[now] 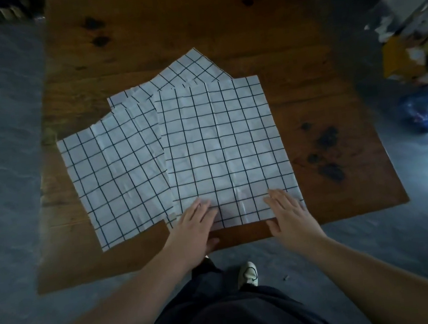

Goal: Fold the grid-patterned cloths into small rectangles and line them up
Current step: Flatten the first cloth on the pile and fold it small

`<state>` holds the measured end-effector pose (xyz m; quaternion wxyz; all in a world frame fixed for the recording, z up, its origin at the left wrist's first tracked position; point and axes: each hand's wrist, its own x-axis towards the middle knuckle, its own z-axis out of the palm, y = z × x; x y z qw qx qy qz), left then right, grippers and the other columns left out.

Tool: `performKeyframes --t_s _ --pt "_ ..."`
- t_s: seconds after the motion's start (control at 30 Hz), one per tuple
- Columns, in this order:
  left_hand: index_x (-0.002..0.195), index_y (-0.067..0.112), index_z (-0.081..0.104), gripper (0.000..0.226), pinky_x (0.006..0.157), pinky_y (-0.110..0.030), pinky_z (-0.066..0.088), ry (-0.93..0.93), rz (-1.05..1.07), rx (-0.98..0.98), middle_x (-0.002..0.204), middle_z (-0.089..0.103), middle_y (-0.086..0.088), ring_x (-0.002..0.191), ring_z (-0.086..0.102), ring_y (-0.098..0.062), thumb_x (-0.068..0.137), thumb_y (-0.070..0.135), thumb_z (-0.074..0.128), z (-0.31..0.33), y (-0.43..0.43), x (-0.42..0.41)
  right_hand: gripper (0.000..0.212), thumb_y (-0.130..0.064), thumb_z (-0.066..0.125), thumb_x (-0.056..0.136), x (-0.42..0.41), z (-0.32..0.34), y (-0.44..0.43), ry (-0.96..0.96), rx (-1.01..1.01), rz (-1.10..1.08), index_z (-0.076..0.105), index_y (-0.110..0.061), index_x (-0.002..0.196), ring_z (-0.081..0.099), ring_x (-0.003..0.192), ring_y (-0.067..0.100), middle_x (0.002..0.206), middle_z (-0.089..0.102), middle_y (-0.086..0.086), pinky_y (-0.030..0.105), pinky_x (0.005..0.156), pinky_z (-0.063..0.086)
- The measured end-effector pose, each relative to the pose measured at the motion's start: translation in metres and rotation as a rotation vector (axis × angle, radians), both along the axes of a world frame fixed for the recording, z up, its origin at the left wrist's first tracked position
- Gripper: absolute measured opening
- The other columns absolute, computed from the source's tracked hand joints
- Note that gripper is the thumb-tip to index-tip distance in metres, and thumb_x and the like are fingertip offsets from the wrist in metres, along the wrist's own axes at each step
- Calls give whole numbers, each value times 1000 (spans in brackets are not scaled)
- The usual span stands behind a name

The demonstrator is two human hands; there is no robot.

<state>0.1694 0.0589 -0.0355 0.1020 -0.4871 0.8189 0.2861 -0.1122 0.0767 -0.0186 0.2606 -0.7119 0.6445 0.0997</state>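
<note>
A grey floor is seen left of the top cloth, beyond the edge of the wooden desk on which all the cloths are spread. Three white cloths with a dark grid are laid open and flat, none folded small. The left cloth is spread just left of the top cloth, turned at a slant, and its right edge is covered by the top cloth. The back cloth is seen behind the top cloth, with one corner pointed away from the person; its near part is hidden under the other two. The top cloth is laid squarely, and its near edge is set close to the near edge of the desk.

The left hand is laid flat on the near left corner of the top cloth, fingers straight and together, nothing gripped; its thumb is lowered at the desk edge. A pale shoe is seen on the floor below the near edge of the top cloth. The right hand is pressed flat on the near right corner of the top cloth, fingers straight and slightly spread, thumb on the bare wood.

Dark stains are scattered on the desk right of the top cloth. Farther right, a blurred heap of coloured things is seen on the floor.
</note>
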Motion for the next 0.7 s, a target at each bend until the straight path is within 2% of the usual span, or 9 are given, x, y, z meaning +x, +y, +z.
performKeyframes --t_s 0.03,0.1,0.23,0.33,0.4,0.47,0.53,0.6,0.7 --pt "161 22 6 82 124 -42 -1 -17 0 -5 169 -6 2 154 -16 -19 99 47 54 -5 7 1 63 -41 44 104 -11 -4 3 36 4 20 20 -23 160 2 157 19 170 11 -1 42 127 8" --pt "161 22 6 88 122 -40 -5 -52 4 -29 169 -6 4 154 -15 -19 95 49 58 -11 19 1 67 -46 42 104 -29 -11 9 75 14 66 16 -22 161 3 157 20 170 9 0 41 127 9" --pt "160 26 12 82 124 -44 1 -68 64 -96 169 3 3 155 -8 -20 96 31 63 -17 44 -5 63 -45 46 102 -50 -19 27 68 -42 158 23 -27 158 16 153 19 165 20 -3 41 125 20" --pt "158 24 22 80 123 -43 6 -60 76 -133 166 11 3 155 3 -23 91 15 65 -17 69 -11 63 -31 56 98 -60 -23 45 75 -54 205 31 -27 155 25 148 20 161 27 -4 43 120 26" --pt "152 24 34 80 122 -43 19 -33 94 -198 160 27 2 151 20 -24 83 4 69 -17 81 -11 63 -14 60 91 -65 -25 55 73 -103 206 42 -28 150 37 139 21 153 39 -4 43 113 34" --pt "142 23 48 65 119 -41 29 26 168 -251 147 44 3 140 37 -22 83 -2 63 -16 89 -14 58 -6 63 86 -73 -26 63 46 -176 185 55 -28 139 49 126 22 140 51 -4 43 106 39" --pt "126 20 59 42 115 -40 37 51 256 -227 132 53 4 127 46 -19 89 1 55 -12 91 -15 45 -6 61 88 -81 -26 63 27 -198 157 64 -26 128 54 116 23 127 60 -4 42 100 40" --pt "111 20 63 23 104 -40 44 61 325 -216 119 59 5 115 51 -18 94 8 56 -7 92 -14 32 -9 55 93 -87 -20 62 7 -189 115 66 -25 119 54 111 21 119 65 -5 41 98 39" --pt "106 21 64 13 93 -36 50 106 415 -227 107 64 6 101 58 -14 97 15 57 9 96 -14 26 -12 53 98 -95 -4 63 -38 -228 81 67 -26 114 55 108 18 113 65 -7 39 95 42"
